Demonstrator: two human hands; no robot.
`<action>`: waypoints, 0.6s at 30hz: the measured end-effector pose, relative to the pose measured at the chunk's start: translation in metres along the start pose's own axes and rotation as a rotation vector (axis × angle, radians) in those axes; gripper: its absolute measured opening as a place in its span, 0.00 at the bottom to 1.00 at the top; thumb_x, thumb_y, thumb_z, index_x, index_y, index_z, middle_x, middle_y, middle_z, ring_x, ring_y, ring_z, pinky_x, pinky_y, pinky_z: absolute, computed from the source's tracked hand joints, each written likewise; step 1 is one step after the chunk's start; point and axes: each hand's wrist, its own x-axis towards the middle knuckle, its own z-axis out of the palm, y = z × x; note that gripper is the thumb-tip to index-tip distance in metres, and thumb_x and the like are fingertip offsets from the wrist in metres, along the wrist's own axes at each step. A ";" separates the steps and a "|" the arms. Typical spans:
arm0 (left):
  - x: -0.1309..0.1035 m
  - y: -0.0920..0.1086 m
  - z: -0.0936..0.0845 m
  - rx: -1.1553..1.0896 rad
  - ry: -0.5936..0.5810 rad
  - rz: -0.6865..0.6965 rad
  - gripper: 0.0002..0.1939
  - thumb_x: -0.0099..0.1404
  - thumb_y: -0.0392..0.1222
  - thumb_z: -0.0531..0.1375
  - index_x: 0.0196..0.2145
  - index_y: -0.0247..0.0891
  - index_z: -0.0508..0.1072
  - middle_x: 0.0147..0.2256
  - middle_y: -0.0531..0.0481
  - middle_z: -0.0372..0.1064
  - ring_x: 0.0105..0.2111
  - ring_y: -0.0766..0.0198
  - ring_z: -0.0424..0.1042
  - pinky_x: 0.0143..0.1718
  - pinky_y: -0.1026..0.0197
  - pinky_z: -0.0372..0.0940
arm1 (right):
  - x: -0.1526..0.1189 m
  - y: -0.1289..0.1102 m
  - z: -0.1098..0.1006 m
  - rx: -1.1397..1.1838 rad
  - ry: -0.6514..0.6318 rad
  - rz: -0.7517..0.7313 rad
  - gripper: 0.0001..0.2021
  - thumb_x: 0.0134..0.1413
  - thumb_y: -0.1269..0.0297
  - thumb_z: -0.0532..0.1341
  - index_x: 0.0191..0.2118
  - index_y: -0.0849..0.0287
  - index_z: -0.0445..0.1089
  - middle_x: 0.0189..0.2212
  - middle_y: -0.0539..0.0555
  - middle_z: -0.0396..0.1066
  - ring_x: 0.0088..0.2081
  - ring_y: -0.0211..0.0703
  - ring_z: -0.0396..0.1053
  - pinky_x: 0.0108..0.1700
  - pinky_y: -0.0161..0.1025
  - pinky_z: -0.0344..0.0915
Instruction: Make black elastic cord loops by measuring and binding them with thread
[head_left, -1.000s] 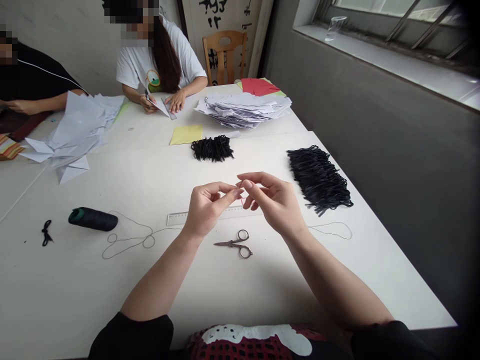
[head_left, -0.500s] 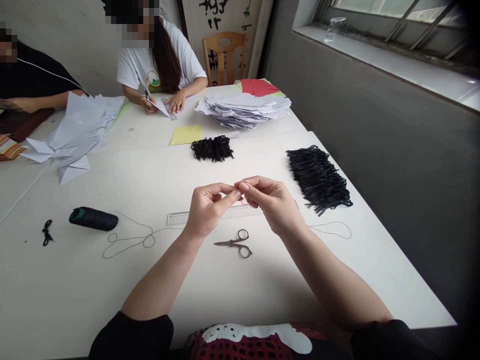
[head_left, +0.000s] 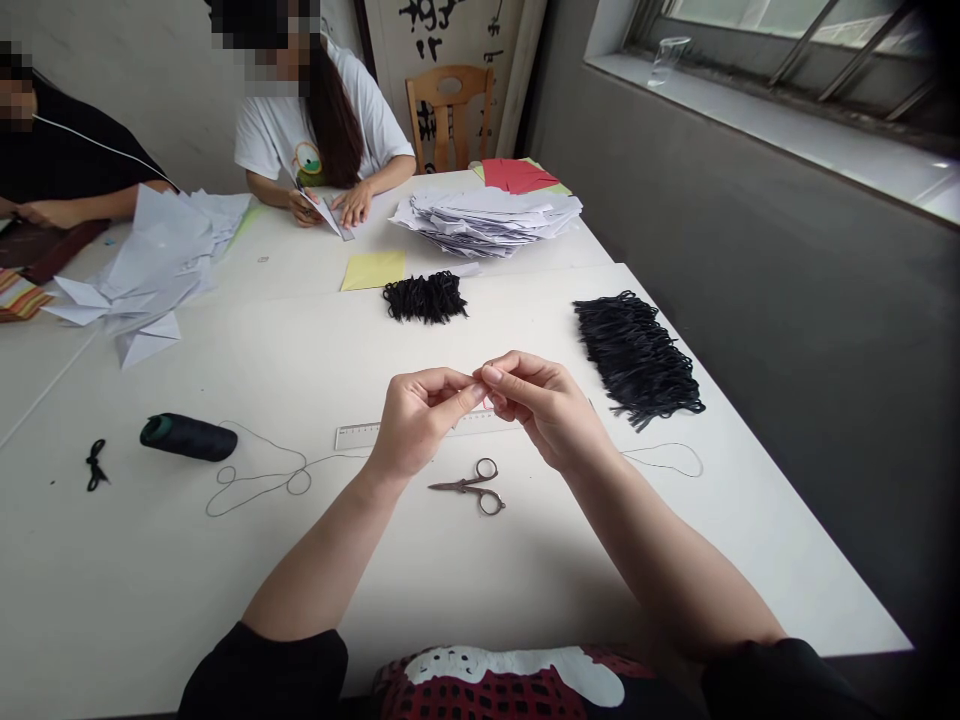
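Observation:
Above the middle of the table, my left hand (head_left: pixel 411 425) and my right hand (head_left: pixel 551 408) meet at the fingertips, thumbs and forefingers pinched together. What they pinch is too small to make out; a bit of red shows beneath the right fingers. A clear ruler (head_left: pixel 358 436) lies behind and below the hands, partly covered by them. Small metal scissors (head_left: pixel 459 486) rest on the table between my forearms, handles spread. From a dark spool of thread (head_left: pixel 191 438) at left, loose thread (head_left: pixel 247 511) runs toward my left wrist; another thin loop shows beyond my right wrist.
Bundles of black cord loops lie ahead (head_left: pixel 425 298) and at right (head_left: pixel 637 358). A knotted black cord (head_left: pixel 94 466) sits far left. Beyond are a yellow sheet (head_left: pixel 373 271), a paper stack (head_left: pixel 487 222) and loose white papers (head_left: pixel 161 245). Two people sit across the table; one holds paper beside a ruler.
My joined fingertips have shifted very slightly to the right, still pinched together. The things on the table lie as before.

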 end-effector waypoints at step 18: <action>0.007 0.012 -0.022 -0.260 -0.378 -0.528 0.09 0.57 0.42 0.67 0.26 0.34 0.74 0.27 0.43 0.77 0.21 0.67 0.73 0.19 0.70 0.62 | 0.012 -0.056 -0.092 0.180 0.505 -0.570 0.14 0.60 0.74 0.57 0.23 0.60 0.68 0.18 0.44 0.67 0.31 0.32 0.74 0.47 0.42 0.67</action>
